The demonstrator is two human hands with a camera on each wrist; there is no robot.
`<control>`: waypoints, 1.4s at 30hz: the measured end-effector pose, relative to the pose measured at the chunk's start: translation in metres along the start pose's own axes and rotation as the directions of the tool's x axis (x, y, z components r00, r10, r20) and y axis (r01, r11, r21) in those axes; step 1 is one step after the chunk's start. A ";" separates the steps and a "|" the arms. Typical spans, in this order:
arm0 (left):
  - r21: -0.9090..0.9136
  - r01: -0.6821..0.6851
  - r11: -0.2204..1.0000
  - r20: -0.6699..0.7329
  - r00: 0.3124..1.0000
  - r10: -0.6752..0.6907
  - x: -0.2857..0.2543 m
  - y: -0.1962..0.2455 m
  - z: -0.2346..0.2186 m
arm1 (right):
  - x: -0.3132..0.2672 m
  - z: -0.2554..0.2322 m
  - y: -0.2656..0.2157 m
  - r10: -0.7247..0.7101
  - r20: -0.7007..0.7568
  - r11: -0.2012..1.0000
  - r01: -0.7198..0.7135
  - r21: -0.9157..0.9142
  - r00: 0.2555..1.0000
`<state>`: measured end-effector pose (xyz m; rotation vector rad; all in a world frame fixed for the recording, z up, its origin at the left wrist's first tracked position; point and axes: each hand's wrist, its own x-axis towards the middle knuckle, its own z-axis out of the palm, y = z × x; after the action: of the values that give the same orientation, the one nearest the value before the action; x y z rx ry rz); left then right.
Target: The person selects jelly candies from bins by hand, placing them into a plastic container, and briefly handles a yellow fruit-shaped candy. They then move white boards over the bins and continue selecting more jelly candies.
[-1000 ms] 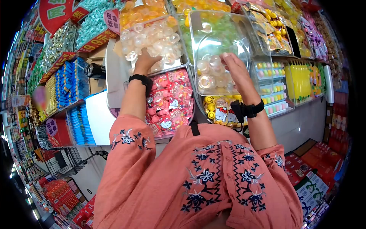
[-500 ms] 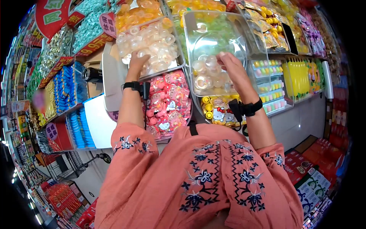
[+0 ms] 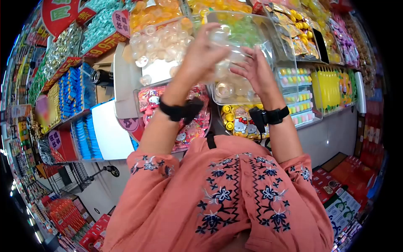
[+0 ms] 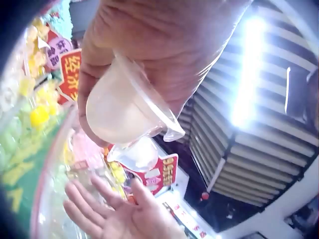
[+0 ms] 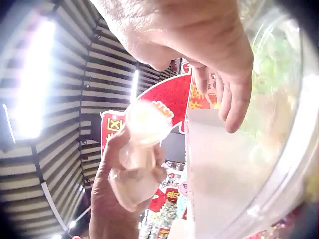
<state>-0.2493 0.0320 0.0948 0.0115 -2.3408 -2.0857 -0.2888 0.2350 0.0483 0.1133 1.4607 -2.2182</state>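
Note:
My left hand (image 3: 201,59) has fingers curled round translucent whitish jelly cups (image 4: 119,107). A second cup (image 4: 139,154) shows just beyond the first, and the right wrist view shows both jelly cups (image 5: 147,124) in that hand. My right hand (image 3: 260,73) is spread with nothing in it, palm facing the left hand, over a clear plastic box (image 3: 289,98). Several more whitish cups (image 3: 224,89) show in the near part of that box. To the left, a tray (image 3: 161,74) contains more of the same cups, its bare white bottom showing near the front.
Pink candy packets (image 3: 149,101) fill a bin below the left wrist; yellow packets (image 3: 241,119) lie under the right. Green jelly cups (image 3: 243,33) show behind the box, orange ones (image 3: 155,14) behind the tray. A black bottle (image 3: 100,77) stands at left.
My left hand was down among the cups in the left tray; it has lifted, carrying cups, and swung right over the clear box. My right hand's fingers have spread.

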 end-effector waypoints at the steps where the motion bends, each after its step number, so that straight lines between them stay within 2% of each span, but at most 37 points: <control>1: 0.080 0.059 0.995 0.057 0.996 -0.064 0.000 0.005 0.016 | -0.004 0.002 -0.001 -0.013 0.003 0.998 0.012 0.054 1.000; 2: 0.222 -0.131 0.966 0.015 0.991 0.131 0.003 -0.003 0.033 | -0.006 0.002 -0.002 -0.027 0.003 0.994 0.027 0.108 1.000; 3: 0.364 -0.303 0.881 0.005 0.946 0.323 0.005 -0.018 0.050 | -0.006 -0.002 -0.002 -0.001 0.044 0.992 -0.004 0.126 0.999; 4: 0.496 -0.447 0.744 0.028 0.865 0.501 0.004 -0.021 0.057 | -0.004 -0.009 -0.002 0.023 0.082 0.989 -0.035 0.144 0.996; 5: 0.489 -0.416 0.767 0.040 0.889 0.456 0.001 -0.024 0.059 | -0.002 -0.017 -0.002 0.045 0.119 0.985 -0.064 0.161 0.992; 7: 0.474 -0.350 0.808 0.071 0.930 0.361 -0.010 -0.017 0.062 | 0.004 -0.034 0.008 0.039 0.043 0.994 -0.043 0.102 0.998; 10: 0.532 -0.447 0.719 -0.004 0.848 0.530 -0.009 -0.025 0.037 | 0.004 -0.045 0.013 0.053 -0.094 0.996 -0.060 -0.067 0.994; 12: 0.539 -0.377 0.753 -0.108 0.855 0.506 -0.012 -0.031 -0.002 | 0.002 -0.045 0.013 0.019 -0.149 0.980 -0.048 -0.193 0.989; 14: 0.597 -0.208 0.775 -0.231 0.881 0.414 -0.007 -0.063 -0.045 | 0.001 -0.042 0.014 -0.061 -0.155 0.950 0.010 -0.313 0.986; 15: 0.627 -0.084 0.775 -0.257 0.916 0.307 -0.005 -0.081 -0.063 | 0.002 -0.042 0.015 -0.088 -0.145 0.944 0.036 -0.329 0.986; 17: 0.742 0.006 0.670 -0.178 0.966 0.189 -0.003 -0.133 -0.092 | 0.006 -0.043 0.020 -0.138 -0.116 0.926 0.086 -0.368 0.984; 20: 0.739 0.166 0.653 -0.110 0.986 -0.126 -0.003 -0.155 -0.089 | 0.006 -0.039 0.024 -0.209 -0.118 0.867 0.128 -0.482 0.971; 23: 0.826 0.268 0.496 -0.131 0.947 -0.294 0.008 -0.160 -0.077 | 0.000 -0.033 0.016 -0.262 -0.150 0.787 0.121 -0.605 0.953; 27: 0.865 0.272 0.421 -0.123 0.929 -0.348 0.020 -0.163 -0.067 | -0.002 -0.034 0.012 -0.270 -0.135 0.744 0.118 -0.658 0.953; 30: 0.873 0.256 0.415 -0.082 0.916 -0.392 0.026 -0.165 -0.072 | -0.005 -0.030 0.010 -0.253 -0.127 0.743 0.109 -0.661 0.959; 36: 0.769 0.238 0.594 -0.049 0.947 -0.317 0.028 -0.196 -0.093 | -0.007 -0.035 0.010 -0.166 -0.112 0.806 0.069 -0.588 0.980; 39: 0.542 0.247 0.803 0.011 0.954 -0.300 0.023 -0.194 -0.105 | -0.008 -0.038 0.008 -0.160 -0.094 0.811 0.077 -0.580 0.983; 42: 0.335 0.361 0.871 -0.019 0.926 -0.377 0.019 -0.188 -0.114 | -0.006 -0.039 0.008 -0.152 -0.104 0.813 0.065 -0.579 0.983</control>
<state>-0.2674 -0.1030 -0.0786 0.4526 -2.8845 -1.7933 -0.2875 0.2688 0.0265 -0.0120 2.2059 -1.7754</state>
